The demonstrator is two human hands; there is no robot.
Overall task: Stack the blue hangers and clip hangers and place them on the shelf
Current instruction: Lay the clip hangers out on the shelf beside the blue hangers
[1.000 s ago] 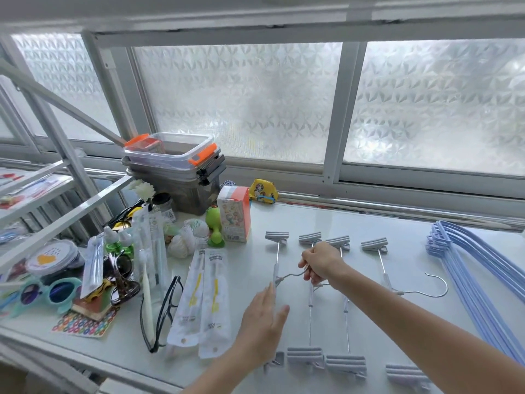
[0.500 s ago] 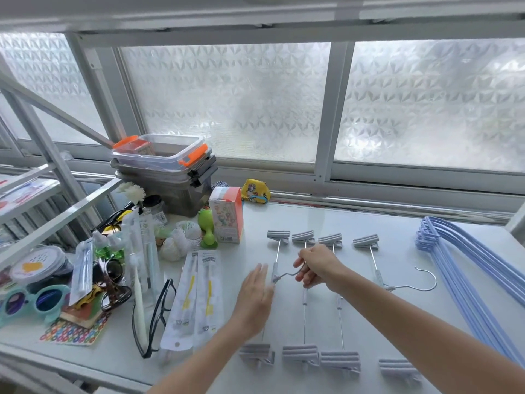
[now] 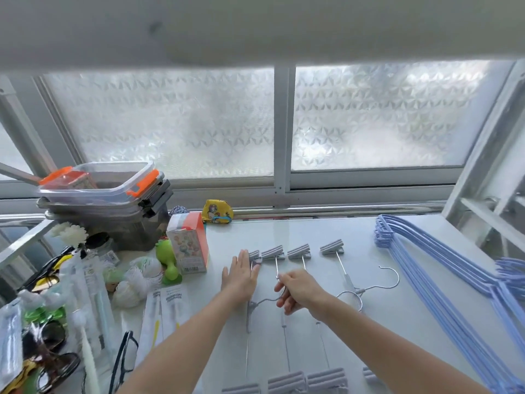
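Note:
Several grey clip hangers (image 3: 331, 247) lie side by side on the white table (image 3: 312, 228), clips at the far and near ends, thin metal rods between. My left hand (image 3: 240, 275) lies flat and open, fingers on the far clip of the leftmost clip hanger (image 3: 253, 255). My right hand (image 3: 299, 290) pinches the metal hook (image 3: 262, 302) of that leftmost hanger. The rightmost clip hanger's hook (image 3: 390, 275) lies free. A stack of blue hangers (image 3: 431, 265) lies along the table's right side.
Left of the hangers stand a small carton (image 3: 189, 245), a green toy (image 3: 167, 261), packaged toothbrushes (image 3: 167, 311), glasses (image 3: 123, 356) and stacked lidded boxes (image 3: 105, 194). A white shelf frame (image 3: 488, 177) rises at the right; frosted windows run behind.
My left hand has slid forward from the near part of the leftmost clip hanger to its far clip. The right hand keeps its pinch on the hook. The camera tilted upward.

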